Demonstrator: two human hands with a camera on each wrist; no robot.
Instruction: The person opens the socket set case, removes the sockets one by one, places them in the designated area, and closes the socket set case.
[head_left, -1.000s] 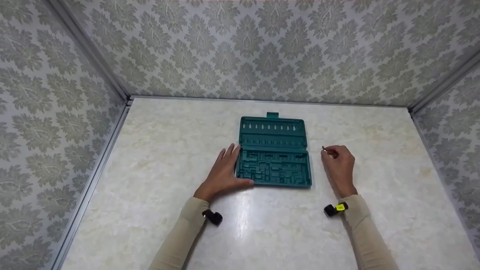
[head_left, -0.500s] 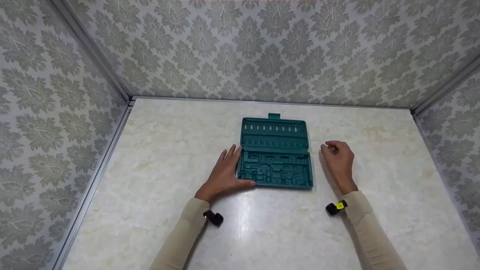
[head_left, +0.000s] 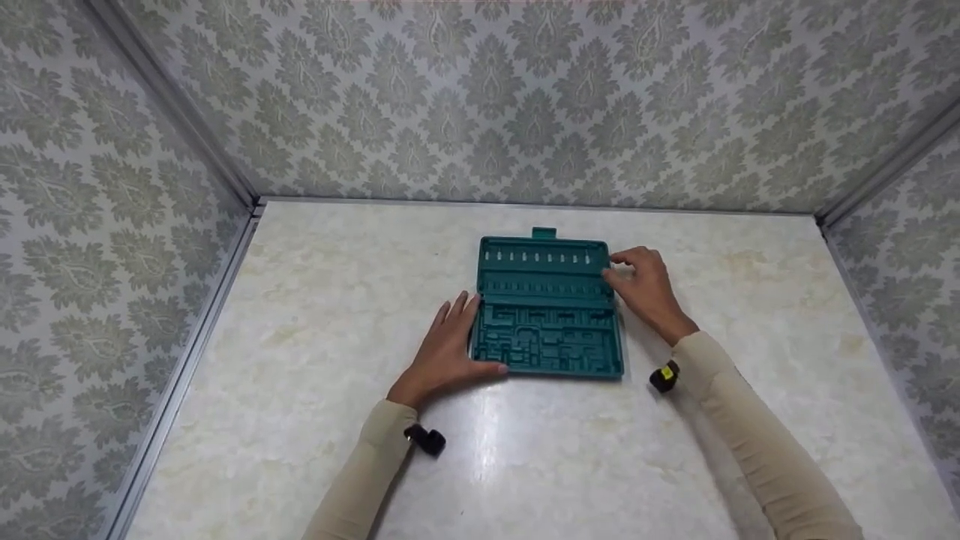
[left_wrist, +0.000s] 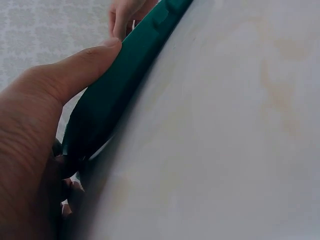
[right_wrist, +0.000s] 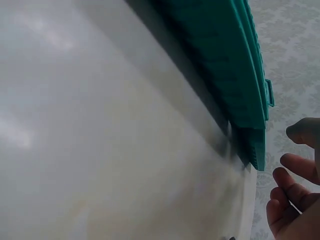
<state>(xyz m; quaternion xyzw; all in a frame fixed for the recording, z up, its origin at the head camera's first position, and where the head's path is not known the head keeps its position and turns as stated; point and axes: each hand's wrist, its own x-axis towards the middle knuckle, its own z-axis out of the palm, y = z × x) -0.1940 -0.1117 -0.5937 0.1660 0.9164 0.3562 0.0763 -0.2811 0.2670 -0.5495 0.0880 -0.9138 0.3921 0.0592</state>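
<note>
Case of teal moulded plastic [head_left: 546, 309] lies open on a pale marbled tabletop [head_left: 360, 262]

From the head camera, I see the rectangular case near the middle of the surface, its shallow teal lid [head_left: 544, 276] laid back away from the person and a small teal latch tab [head_left: 544, 233] jutting from the lid's far edge. The left hand [head_left: 446, 352] braces the near left corner: fingers nearly straight along the side, thumb stretched on the near rim. The right hand [head_left: 649, 281] is at the lid's right edge, thumb and forefinger parted, with nothing I can make out between them. Opening looks done and closing is not, I'd judge. The moulded hollows of the teal base [head_left: 551, 339] show no loose piece I can pick out; a row of small pale marks [head_left: 537, 256] runs across the lid, though whether those are bits or slots I can't say. How much is left to do there is equally unclear.

From the left wrist, the thumb lies on the rim, while the other fingers sink into shadow. Part of the right hand shows beyond the case.

From the right wrist, the fingers are loosely bent, thumb well clear of them, holding nothing visible. Grey patterned wallpaper [right_wrist: 295, 50] shows between them and the case, though I can't settle whether any fingertip touches the lid.
</note>
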